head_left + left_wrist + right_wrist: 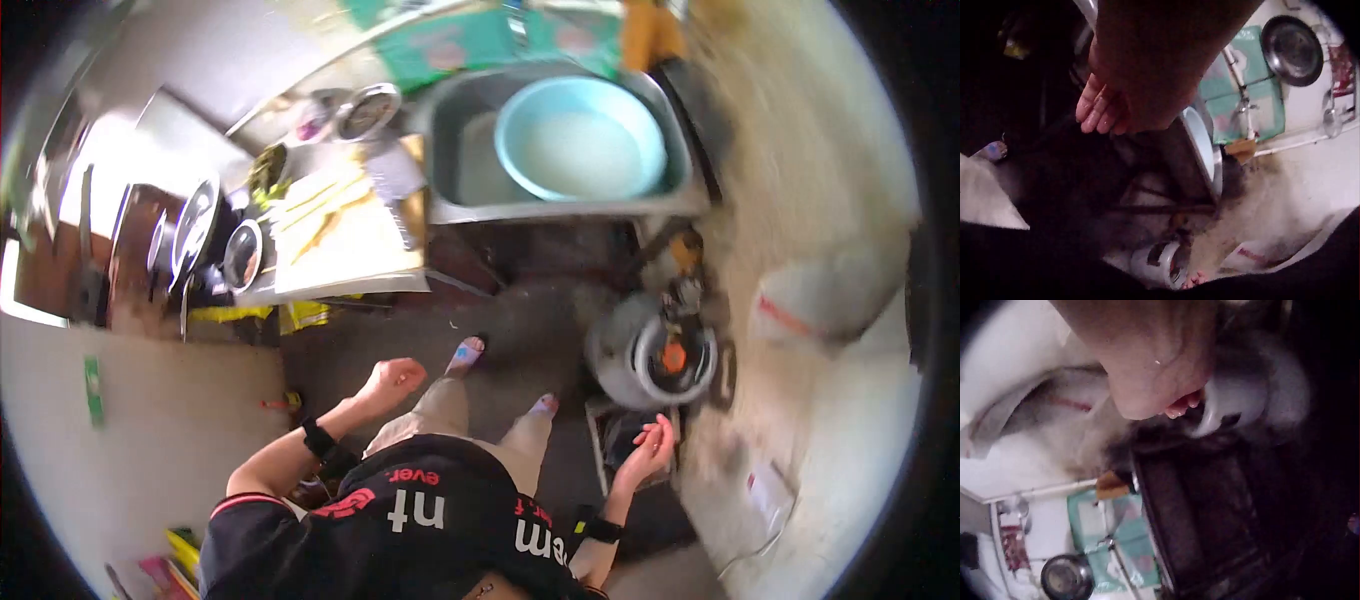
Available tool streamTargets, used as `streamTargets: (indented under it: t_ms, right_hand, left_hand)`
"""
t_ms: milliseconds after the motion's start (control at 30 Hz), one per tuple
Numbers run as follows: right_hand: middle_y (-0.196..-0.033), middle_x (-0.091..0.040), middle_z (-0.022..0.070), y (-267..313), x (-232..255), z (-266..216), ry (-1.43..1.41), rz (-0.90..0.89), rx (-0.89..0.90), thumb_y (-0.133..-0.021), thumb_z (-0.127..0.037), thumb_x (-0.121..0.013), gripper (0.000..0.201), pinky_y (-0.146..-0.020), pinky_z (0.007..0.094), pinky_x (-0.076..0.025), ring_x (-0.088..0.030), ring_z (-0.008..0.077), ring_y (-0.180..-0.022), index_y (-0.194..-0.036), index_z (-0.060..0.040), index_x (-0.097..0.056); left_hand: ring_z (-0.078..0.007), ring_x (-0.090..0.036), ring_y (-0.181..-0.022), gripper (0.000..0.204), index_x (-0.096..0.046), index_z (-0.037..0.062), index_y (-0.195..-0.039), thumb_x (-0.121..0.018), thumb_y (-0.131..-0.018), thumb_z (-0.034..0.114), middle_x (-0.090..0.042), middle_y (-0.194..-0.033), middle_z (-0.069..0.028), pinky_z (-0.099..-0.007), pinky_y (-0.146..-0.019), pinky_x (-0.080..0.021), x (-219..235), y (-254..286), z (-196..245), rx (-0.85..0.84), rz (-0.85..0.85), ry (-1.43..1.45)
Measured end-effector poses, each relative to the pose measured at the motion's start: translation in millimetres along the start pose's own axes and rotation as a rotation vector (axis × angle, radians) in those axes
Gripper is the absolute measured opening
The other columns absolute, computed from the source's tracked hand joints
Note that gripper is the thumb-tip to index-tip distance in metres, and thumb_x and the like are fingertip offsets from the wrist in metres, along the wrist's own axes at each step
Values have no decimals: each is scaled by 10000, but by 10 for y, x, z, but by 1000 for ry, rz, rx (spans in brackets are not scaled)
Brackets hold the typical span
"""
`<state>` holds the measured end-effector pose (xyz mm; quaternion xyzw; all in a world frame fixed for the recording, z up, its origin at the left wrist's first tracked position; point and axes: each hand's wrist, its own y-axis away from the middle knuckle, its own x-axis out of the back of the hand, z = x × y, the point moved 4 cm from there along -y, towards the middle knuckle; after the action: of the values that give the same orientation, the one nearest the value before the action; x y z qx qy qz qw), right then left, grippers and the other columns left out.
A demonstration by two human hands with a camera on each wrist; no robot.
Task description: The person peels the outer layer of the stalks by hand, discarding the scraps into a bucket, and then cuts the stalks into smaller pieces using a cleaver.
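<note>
My left hand (392, 385) hangs in the air in front of the body, fingers loosely curled, holding nothing. In the left wrist view the same hand (1138, 94) shows wet-looking fingers (1094, 107) over the dark floor. Lower right in the head view, my right hand (645, 458) is beside the grey gas cylinder (612, 345), its fingers loosely bent and nothing in them. The right wrist view shows the back of this hand (1160, 381), which overlaps the cylinder (1241, 394); its fingers are partly hidden. Ahead, a light blue basin (510, 150) sits in the metal sink (462, 165).
Left of the sink, a cutting board (375, 265) bears pale yellow strips and a cleaver-like blade (395, 175). Bowls and a pan (198, 225) stand further left. A stained wall (800, 190) with a white bag (835, 290) bounds the right side.
</note>
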<state>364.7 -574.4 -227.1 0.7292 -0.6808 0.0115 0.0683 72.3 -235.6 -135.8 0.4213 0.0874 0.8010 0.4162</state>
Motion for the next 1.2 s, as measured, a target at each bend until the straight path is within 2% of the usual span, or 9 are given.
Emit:
streamTargets:
  t_ms: [67, 133, 267, 467, 633, 700, 933, 1033, 1200]
  right_hand:
    - [-744, -555, 31, 81, -516, -517, 15, -164, 23, -896, -65, -496, 173, -509, 197, -368, -446, 58, -556, -1032, -20, -593]
    - [-735, -541, 16, 200, -1162, -911, 0, -346, 85, -915, -100, -483, 170, -512, 185, -351, -427, 46, -546, -1017, -21, -594]
    - [-738, -573, 11, 622, -2621, -1726, -45, -808, 113, -875, -42, -547, 130, -548, 197, -412, -485, 46, -602, -981, -30, -621]
    - [-776, -612, 150, 1248, -4906, -2503, 149, -1163, 826, -813, -68, -597, 99, -595, 321, -473, -612, 266, -652, -892, -9, -593]
    - [-812, -614, 141, 1422, -6275, -2402, 422, -1167, 1166, -787, -72, -553, 58, -677, 403, -478, -599, 297, -803, -804, -26, -583]
    - [-824, -602, 138, 1458, -6556, -2207, 659, -1186, 1364, -776, -73, -510, 96, -692, 411, -471, -567, 300, -836, -800, -20, -587]
    - [-827, -557, 117, 1523, -6698, -1942, 746, -1159, 1620, -756, -101, -511, 113, -723, 419, -442, -533, 279, -847, -808, -20, -571]
    - [-851, -553, 116, 1558, -6654, -2061, 508, -1126, 1655, -742, -81, -529, 103, -725, 398, -438, -535, 275, -846, -825, -24, -551]
    - [-897, -558, 110, 1503, -6343, -2369, 483, -1171, 1587, -728, -59, -569, 155, -746, 371, -431, -544, 265, -842, -875, -33, -529]
  left_hand:
    - [-193, -627, -701, 142, -639, 11, -922, -594, -824, 104, -646, -779, -114, -307, -642, -503, 294, -29, -38, -111, 125, 44]
    - [-113, -596, -692, 140, -622, -14, -956, -581, -850, 68, -641, -772, -77, -262, -636, -494, 687, -42, -92, -163, 217, 41]
    - [-115, -596, -698, 139, -626, -7, -958, -585, -844, 61, -639, -770, -74, -248, -645, -490, 1384, -64, -468, -160, 339, 172]
    - [-155, -607, -710, 105, -624, 0, -919, -592, -833, 51, -639, -810, -119, -271, -651, -485, 2058, -128, -1042, -181, 502, 306]
    - [-215, -631, -704, 108, -622, -8, -919, -589, -834, 51, -636, -814, -147, -294, -640, -494, 2329, -128, -1396, -143, 547, 391]
    - [-218, -631, -707, 109, -622, -9, -918, -589, -834, 51, -636, -811, -149, -296, -643, -493, 2354, -123, -1516, -123, 552, 417]
    - [-237, -632, -721, 108, -618, -14, -918, -585, -829, 38, -634, -812, -160, -304, -657, -491, 2441, -143, -1695, -56, 563, 526]
    - [-254, -629, -727, 99, -615, -13, -910, -587, -829, 38, -629, -809, -163, -313, -652, -488, 2574, -278, -1590, -135, 582, 453]
    - [-301, -607, -759, 97, -610, 6, -904, -591, -810, 17, -611, -819, -158, -348, -673, -482, 3048, -479, -1000, -303, 691, 332]
